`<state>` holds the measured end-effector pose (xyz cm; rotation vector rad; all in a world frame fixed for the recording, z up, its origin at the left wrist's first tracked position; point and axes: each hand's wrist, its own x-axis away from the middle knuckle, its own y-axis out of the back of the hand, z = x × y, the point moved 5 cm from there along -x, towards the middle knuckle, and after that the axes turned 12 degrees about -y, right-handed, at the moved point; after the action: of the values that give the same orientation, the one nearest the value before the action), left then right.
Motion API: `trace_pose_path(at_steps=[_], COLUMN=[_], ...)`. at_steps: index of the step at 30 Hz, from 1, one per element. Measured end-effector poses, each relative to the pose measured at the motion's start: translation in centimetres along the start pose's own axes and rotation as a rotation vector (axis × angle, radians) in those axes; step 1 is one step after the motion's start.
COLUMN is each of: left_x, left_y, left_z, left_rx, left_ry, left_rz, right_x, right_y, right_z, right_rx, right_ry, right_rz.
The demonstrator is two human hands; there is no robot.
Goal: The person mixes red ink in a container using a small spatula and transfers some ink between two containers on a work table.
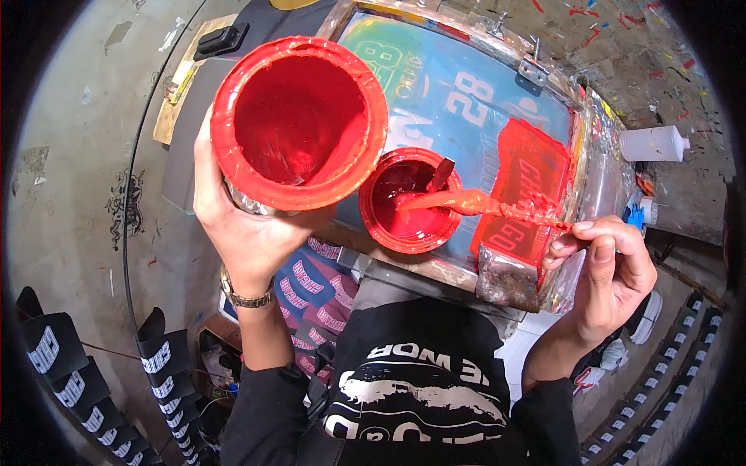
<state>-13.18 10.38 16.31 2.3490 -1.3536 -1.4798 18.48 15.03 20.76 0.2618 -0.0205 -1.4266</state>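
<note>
My left hand point(233, 225) grips a big can point(221, 147) from below and the side. Red ink coats its rim and inner wall, and its mouth is tipped up into view. Between the thumb and fingers of my right hand point(606, 268) is the thin end of an ink-covered stirring stick point(466, 202). The stick's broad, coated end reaches over the mouth of a smaller can point(412, 242) of red ink. A dark, ink-smeared handle point(440, 175) pokes out of that can. The small can stands over the near edge of a screen-printing frame point(373, 247).
Blue mesh point(458, 58) with stencilled shapes fills the frame, and red ink point(532, 151) covers its right part. A metal clamp point(533, 70) sits on the far edge. A white bottle point(651, 144) lies at the right. Printed dark pieces point(54, 353) hang in rows at the lower left.
</note>
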Motion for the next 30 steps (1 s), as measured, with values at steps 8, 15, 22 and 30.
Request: trace_pose_path(at_steps=[8,15,22,30], left_x=[-0.01,-0.03,0.15,0.10], left_y=[0.00,-0.20,-0.12,-0.11], left_z=[0.14,0.22,0.23,0.19], left_rx=[-0.005,0.009,0.014,0.013], left_ry=[0.000,-0.008,0.010,-0.002], left_rz=[0.023,0.024,0.028,0.023], right_x=[0.00,-0.08,0.00,0.17], right_y=[0.02,0.10,0.12,0.12], right_z=[-0.01,0.07,-0.15,-0.29], right_rx=[-0.015,0.013,0.005,-0.015], right_ry=[-0.004,0.008,0.001,-0.008], right_rz=[-0.016,-0.001,0.004,-0.004])
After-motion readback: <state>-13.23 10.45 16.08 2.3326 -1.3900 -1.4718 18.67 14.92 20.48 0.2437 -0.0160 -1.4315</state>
